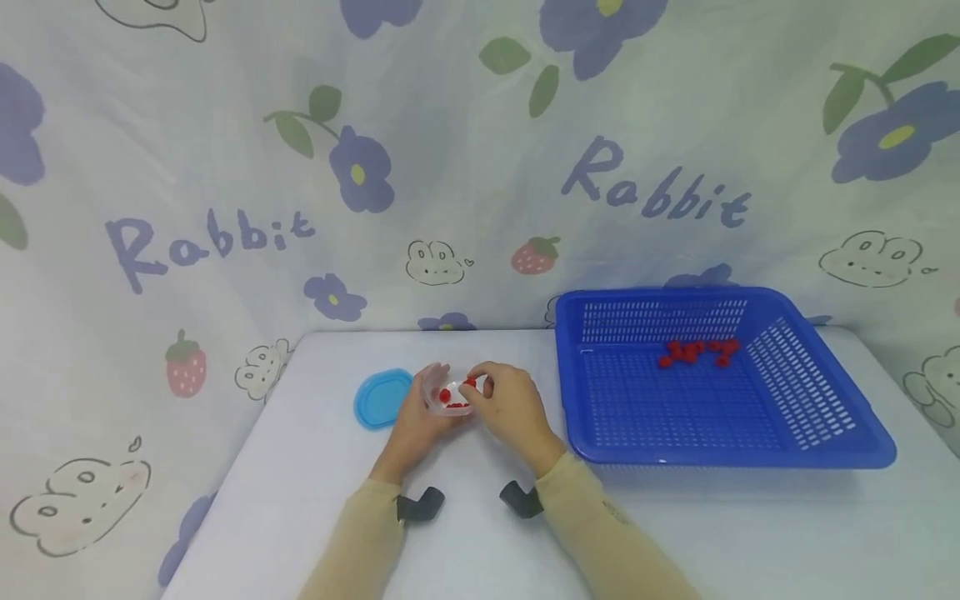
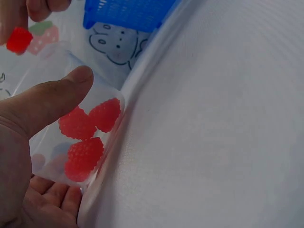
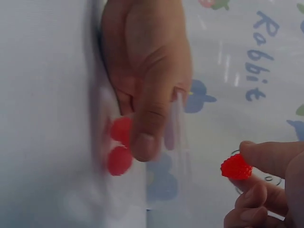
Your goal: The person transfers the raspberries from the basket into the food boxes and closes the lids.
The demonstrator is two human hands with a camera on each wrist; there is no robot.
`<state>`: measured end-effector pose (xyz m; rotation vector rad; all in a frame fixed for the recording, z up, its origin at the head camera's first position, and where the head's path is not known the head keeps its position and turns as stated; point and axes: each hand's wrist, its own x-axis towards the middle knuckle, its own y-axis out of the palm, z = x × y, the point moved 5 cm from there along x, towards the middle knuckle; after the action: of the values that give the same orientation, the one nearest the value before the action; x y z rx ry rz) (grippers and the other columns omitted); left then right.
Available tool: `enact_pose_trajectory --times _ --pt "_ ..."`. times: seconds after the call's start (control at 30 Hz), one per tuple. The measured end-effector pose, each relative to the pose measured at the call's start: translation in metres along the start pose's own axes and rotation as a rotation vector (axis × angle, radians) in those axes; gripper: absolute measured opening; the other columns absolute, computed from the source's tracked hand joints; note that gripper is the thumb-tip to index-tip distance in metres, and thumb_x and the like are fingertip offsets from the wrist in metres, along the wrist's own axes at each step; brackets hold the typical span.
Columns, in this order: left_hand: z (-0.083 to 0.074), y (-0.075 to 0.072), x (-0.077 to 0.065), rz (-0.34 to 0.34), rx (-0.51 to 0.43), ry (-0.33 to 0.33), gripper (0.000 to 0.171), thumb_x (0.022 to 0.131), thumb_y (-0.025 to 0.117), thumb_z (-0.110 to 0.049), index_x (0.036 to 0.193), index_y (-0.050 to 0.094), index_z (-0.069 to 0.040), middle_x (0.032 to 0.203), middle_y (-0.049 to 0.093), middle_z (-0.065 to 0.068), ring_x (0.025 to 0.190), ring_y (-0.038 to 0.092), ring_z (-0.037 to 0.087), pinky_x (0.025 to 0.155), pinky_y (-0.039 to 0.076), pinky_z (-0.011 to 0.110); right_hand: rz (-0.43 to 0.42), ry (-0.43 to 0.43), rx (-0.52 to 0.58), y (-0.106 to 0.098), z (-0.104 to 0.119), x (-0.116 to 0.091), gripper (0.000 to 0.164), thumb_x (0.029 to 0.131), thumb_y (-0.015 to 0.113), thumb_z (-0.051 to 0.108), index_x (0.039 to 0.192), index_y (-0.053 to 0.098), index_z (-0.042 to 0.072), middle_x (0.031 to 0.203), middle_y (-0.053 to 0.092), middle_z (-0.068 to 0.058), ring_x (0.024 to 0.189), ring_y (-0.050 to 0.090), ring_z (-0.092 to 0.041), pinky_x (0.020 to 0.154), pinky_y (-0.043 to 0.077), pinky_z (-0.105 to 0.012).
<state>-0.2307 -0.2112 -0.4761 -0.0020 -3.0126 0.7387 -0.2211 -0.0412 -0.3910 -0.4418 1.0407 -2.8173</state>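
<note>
My left hand (image 1: pixel 422 421) grips a clear plastic container (image 2: pixel 50 161) by its side, the thumb across the front wall and fingers behind. Several red raspberries (image 2: pixel 77 124) lie at the container's bottom, seen through its wall. Just over the container's mouth, my right hand (image 1: pixel 513 408) pinches one raspberry (image 3: pixel 236 166) between thumb and fingertips. In the right wrist view that raspberry is apart from the container. On the table, left of the container, lies a light blue lid (image 1: pixel 383 399), partly behind my left hand.
A blue plastic basket (image 1: pixel 720 458) with slotted walls stands on the right of the white table (image 1: pixel 480 542). Several red raspberries (image 1: pixel 686 352) sit in its far part. Behind the table hangs a patterned cloth (image 1: pixel 465 167). Dark wrist mounts (image 1: pixel 422 505) are on both sleeves.
</note>
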Motion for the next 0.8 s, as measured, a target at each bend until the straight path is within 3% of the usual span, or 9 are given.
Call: enact_pose_trajectory --times 0.2,0.5,0.8 --pt "-0.003 0.000 -0.002 0.000 -0.005 0.011 0.097 0.063 0.079 -0.053 0.141 0.028 -0.027 0.138 0.041 -0.015 0.132 0.033 0.015 0.103 0.033 0.048 -0.042 -0.077 0.008 0.013 -0.003 0.001 0.020 0.082 0.070 0.027 0.097 0.070 0.015 0.061 0.045 0.006 0.053 0.040 -0.008 0.045 0.032 -0.021" --pt "-0.005 -0.001 -0.001 0.002 0.000 0.042 0.094 0.065 0.080 -0.049 0.141 0.029 -0.025 0.139 0.043 -0.011 0.131 0.035 0.016 0.105 0.031 0.048 -0.040 -0.095 0.011 0.026 -0.008 0.002 0.020 0.082 0.068 0.027 0.098 0.070 0.014 0.060 0.045 0.004 0.052 0.039 -0.009 0.045 0.031 -0.021" --pt "-0.004 0.000 -0.001 0.010 0.008 0.020 0.094 0.065 0.079 -0.050 0.141 0.028 -0.027 0.140 0.041 -0.013 0.131 0.036 0.017 0.104 0.033 0.047 -0.070 -0.109 -0.004 0.032 -0.014 0.002 0.017 0.081 0.070 0.025 0.095 0.070 0.016 0.061 0.043 0.005 0.053 0.039 -0.009 0.046 0.031 -0.020"
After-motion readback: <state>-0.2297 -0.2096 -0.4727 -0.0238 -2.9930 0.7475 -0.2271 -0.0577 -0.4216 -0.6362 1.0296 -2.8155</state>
